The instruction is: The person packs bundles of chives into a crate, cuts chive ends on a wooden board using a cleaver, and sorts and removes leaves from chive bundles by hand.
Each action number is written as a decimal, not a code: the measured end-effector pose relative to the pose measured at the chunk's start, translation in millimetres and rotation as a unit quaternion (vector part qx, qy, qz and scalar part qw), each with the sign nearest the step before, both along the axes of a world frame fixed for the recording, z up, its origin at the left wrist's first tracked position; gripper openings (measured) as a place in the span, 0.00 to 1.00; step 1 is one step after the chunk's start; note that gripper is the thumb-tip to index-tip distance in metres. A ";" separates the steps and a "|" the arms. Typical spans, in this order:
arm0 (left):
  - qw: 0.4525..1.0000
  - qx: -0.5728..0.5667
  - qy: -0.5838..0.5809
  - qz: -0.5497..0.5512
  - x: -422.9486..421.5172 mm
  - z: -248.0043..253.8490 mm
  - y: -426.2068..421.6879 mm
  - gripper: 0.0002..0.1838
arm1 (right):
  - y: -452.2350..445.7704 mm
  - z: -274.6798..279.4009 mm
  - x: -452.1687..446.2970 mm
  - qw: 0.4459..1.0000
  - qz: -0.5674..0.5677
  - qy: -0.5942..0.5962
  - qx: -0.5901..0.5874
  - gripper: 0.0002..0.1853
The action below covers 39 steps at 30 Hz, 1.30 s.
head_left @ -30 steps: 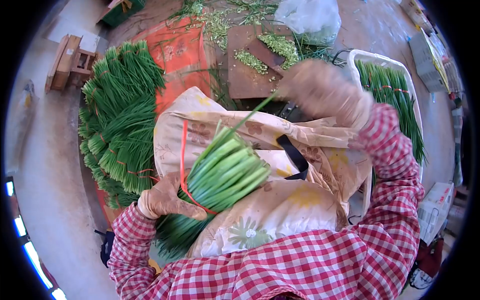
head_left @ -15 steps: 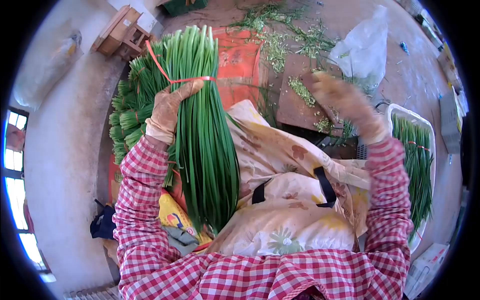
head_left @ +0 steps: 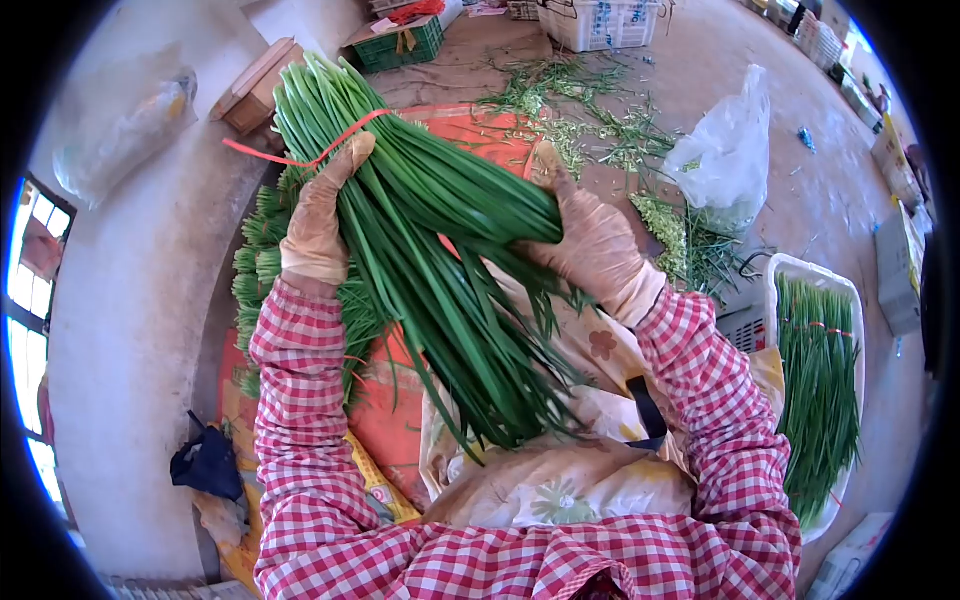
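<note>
Littering the floor (head_left: pixel 700 75) beyond the bundle (head_left: pixel 432 185) — green trimmings (head_left: pixel 560 90) (plastic bag (head_left: pixel 728 165) alongside).

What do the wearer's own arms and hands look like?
The left sleeve and right sleeve are long, loose and wrinkled, in red-and-white check. The left hand and right hand each wear what looks like a thin, creased glove, stained brownish, with a paler cuff. I can't make out any lettering on them.

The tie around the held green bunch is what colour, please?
The tie is pinkish red; the head view, the only one, shows it best.
</note>
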<state>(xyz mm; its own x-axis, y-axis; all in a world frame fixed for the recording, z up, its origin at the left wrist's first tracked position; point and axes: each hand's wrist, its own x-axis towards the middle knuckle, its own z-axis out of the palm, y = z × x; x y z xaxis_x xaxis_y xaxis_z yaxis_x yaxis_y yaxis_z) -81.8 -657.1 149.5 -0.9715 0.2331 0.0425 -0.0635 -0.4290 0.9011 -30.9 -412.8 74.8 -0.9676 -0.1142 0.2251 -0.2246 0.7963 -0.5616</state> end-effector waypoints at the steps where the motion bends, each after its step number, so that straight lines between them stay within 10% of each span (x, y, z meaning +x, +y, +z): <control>1: 0.999 0.015 -0.011 0.027 -3.1 -9.0 -1.3 0.16 | 4.6 -5.1 -0.7 1.000 0.011 0.014 0.014 0.58; 9: 0.980 0.036 -0.022 0.193 0.9 -52.1 12.7 0.14 | 26.4 50.5 75.8 0.916 -0.069 0.064 -0.390 0.21; 12: 0.981 0.027 -0.008 0.192 3.1 -55.0 23.6 0.13 | 8.4 51.4 104.5 0.887 0.165 -0.251 -0.350 0.20; 14: 0.984 0.047 -0.001 0.171 0.8 -58.0 29.0 0.13 | -12.6 24.3 96.6 0.931 0.188 -0.260 -0.174 0.19; 16: 0.983 0.005 0.066 0.169 2.5 -58.4 32.5 0.15 | -23.7 20.1 86.2 0.924 0.107 -0.275 -0.244 0.20; 26: 0.985 0.019 0.077 0.152 23.7 -36.7 52.4 0.13 | -50.2 8.7 70.2 0.966 0.148 0.034 -0.209 0.15; 29: 0.980 0.012 0.092 0.174 25.4 -36.7 52.5 0.14 | -49.1 10.1 85.4 0.878 0.271 0.377 -0.113 0.05; 35: 0.987 0.023 0.124 0.104 22.0 2.4 21.4 0.14 | 7.6 24.8 122.7 0.888 0.428 -0.139 -0.100 0.21; 37: 0.983 0.004 0.165 0.075 20.6 22.7 1.2 0.14 | 43.0 47.0 111.7 0.896 0.313 -0.310 0.058 0.27; 39: 0.968 -0.028 0.246 0.043 13.0 33.3 -20.6 0.15 | 70.6 21.5 95.1 0.930 0.190 -0.275 -0.150 0.24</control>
<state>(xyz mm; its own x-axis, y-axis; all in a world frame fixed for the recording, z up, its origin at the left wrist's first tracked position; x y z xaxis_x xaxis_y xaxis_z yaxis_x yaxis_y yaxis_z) -68.9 -677.7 182.8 -0.8534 0.1666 0.4939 0.4125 -0.3631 0.8354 64.3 -342.3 96.3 -0.8480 -0.4840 -0.2161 -0.0706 0.5073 -0.8589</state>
